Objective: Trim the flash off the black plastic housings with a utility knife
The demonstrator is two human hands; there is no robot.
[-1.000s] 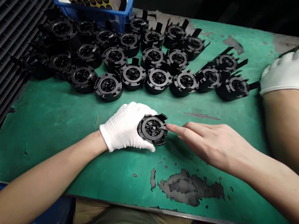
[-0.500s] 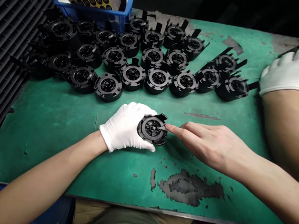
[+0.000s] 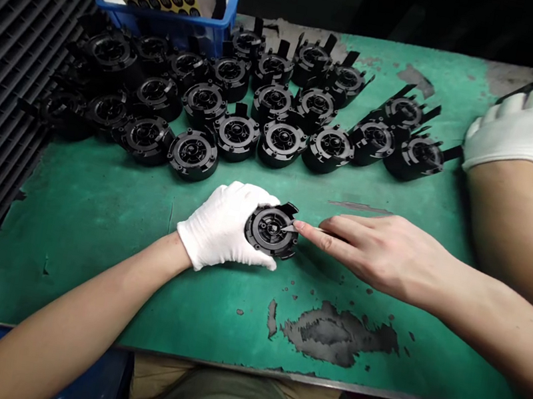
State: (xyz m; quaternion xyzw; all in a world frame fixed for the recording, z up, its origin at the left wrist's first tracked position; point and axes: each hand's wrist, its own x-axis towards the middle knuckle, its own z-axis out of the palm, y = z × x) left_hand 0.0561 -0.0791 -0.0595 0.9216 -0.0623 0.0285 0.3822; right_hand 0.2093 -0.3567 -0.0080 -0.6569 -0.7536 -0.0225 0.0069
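My left hand [image 3: 226,227], in a white glove, is wrapped round a round black part [image 3: 269,230] from its left side. The part rests low over the green table, its ringed face up and a tab at its upper right. My bare right hand [image 3: 370,249] reaches in from the right, fingers closed round a thin pointed metal tool [image 3: 289,228]. The tool's tip touches or hovers just over the face of the part, right of its centre; which of the two I cannot tell.
Several similar black parts [image 3: 283,140] stand in rows across the back of the green table [image 3: 100,254]. Behind them at the left is a blue bin [image 3: 172,26] with a sticker sheet. Another person's gloved hand [image 3: 515,128] is at the right, beside more black parts. Dark grating lines the left.
My right hand has shifted slightly and tilted, its knuckles a little higher, and more of the tool shows along its fingers. My left hand and the black part have barely moved.
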